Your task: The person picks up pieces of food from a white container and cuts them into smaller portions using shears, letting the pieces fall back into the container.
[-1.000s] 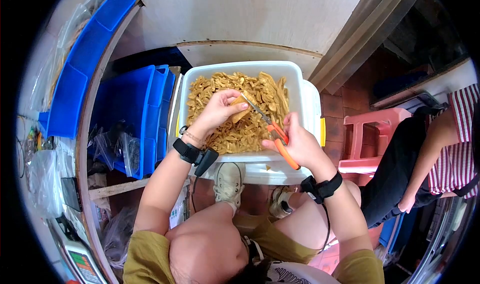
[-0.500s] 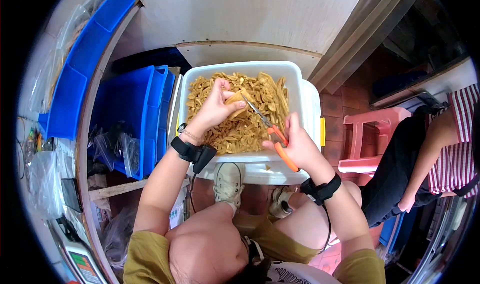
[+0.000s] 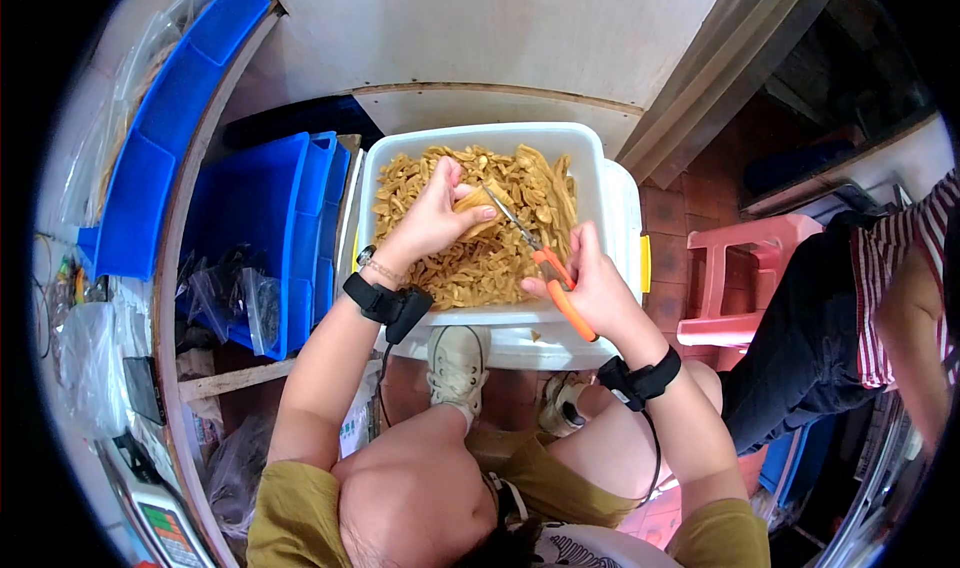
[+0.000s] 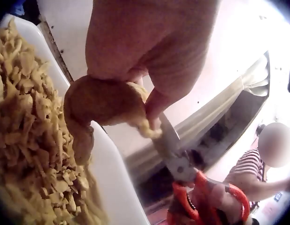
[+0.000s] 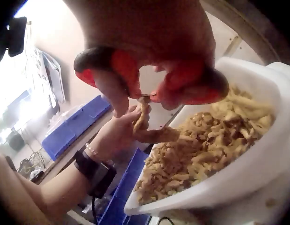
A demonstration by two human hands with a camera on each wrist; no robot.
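Note:
My left hand [image 3: 437,213] pinches a yellow-brown piece [image 3: 478,204] over a white tub [image 3: 593,193] of cut strips [image 3: 470,278]. In the left wrist view the piece [image 4: 105,103] hangs folded from the fingers. My right hand [image 3: 597,286] grips orange-handled scissors [image 3: 562,298], whose blades point up-left at the piece's right edge. The left wrist view shows the blades [image 4: 170,140] against the piece's end, beside the left fingertips. From the right wrist, the orange handles [image 5: 182,86] show around the right hand's fingers, with the piece [image 5: 156,135] just beyond.
Blue crates [image 3: 250,218] stand left of the tub, holding plastic bags. A pink stool [image 3: 745,268] is at the right, beside a person in a striped top [image 3: 868,298]. A scale [image 3: 160,523] sits at the lower left. Shoes [image 3: 458,363] are below the tub.
The left fingers have shifted their hold on the piece, and the scissors have moved slightly at its edge. The person at the right has leaned and moved an arm.

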